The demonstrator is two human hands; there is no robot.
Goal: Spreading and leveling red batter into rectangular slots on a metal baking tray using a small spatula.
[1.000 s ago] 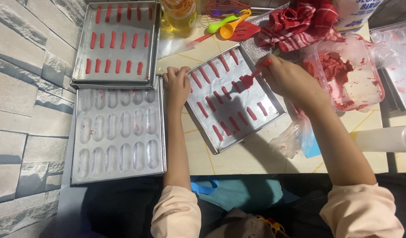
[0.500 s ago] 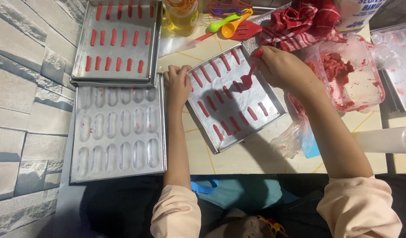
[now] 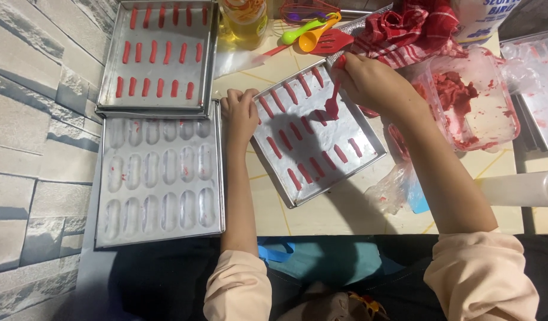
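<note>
A tilted metal baking tray lies in front of me with rows of short red batter strips on it. My left hand rests on the tray's left corner and holds it steady. Over the tray's upper middle, my right hand grips a small red spatula whose blade points down at the tray. A clear plastic container smeared with red batter stands just right of my right hand.
A second tray with red strips sits at the upper left, above a moulded tray with oval hollows. A bottle of yellow oil, coloured spoons and a red cloth lie at the back. A stone wall borders the left.
My right hand has moved up and left toward the tray's far corner, bringing the red spatula upright. My left hand has stayed on the tray's corner.
</note>
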